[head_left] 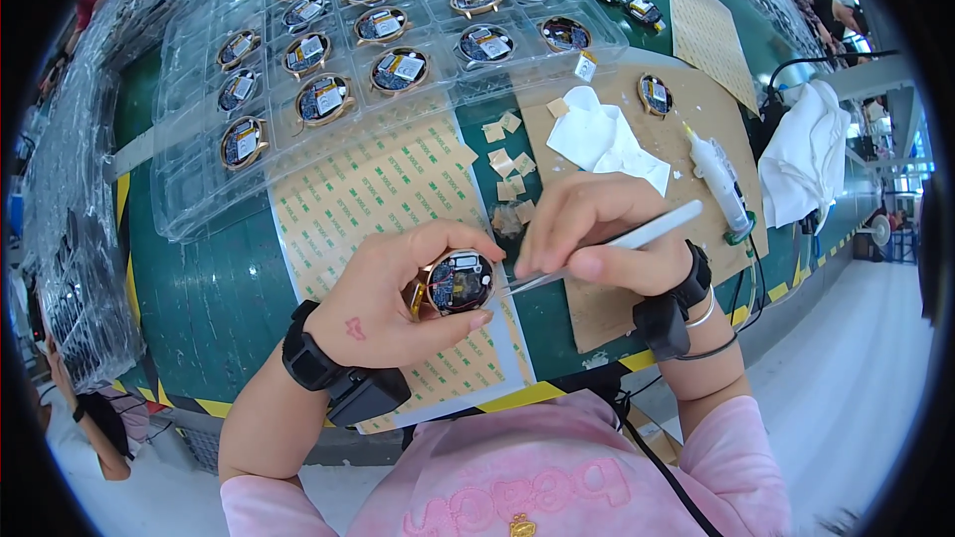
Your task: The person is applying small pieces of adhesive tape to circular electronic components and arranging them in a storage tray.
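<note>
Left of the tan adhesive sheet (368,189), a broad stretch of green tabletop (199,308); right of it, just a narrow strip dotted with tan squares (500,162), then brown cardboard (597,323). Overlapping its far end, a clear plastic tray (204,194); beneath its near end, a striped table edge (517,396). Above its right side, an open watch case (460,281), gripped between thumb and forefinger of the left hand (368,303). Farther right, pinched in the bent right hand (607,229), a pale tweezer-like tool (652,227), tip just beside the case.
</note>
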Demonstrator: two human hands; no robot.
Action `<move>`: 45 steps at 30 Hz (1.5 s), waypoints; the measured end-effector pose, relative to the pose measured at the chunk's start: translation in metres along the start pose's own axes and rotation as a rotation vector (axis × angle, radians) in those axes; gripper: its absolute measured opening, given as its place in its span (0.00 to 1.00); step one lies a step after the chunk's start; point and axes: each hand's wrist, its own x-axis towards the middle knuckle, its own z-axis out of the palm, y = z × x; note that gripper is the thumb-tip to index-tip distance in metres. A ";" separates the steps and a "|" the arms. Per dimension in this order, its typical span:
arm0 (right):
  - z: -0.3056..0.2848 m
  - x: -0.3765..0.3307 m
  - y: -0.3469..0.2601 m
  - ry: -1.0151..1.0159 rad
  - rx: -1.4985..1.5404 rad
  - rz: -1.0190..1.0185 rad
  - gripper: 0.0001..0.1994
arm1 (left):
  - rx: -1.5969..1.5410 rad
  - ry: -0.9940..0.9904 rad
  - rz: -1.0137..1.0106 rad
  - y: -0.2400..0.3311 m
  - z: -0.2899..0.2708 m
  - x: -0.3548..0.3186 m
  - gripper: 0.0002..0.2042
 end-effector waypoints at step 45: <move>0.044 0.011 0.001 0.022 -0.966 -0.259 0.11 | 0.150 0.160 0.008 -0.001 0.014 -0.001 0.19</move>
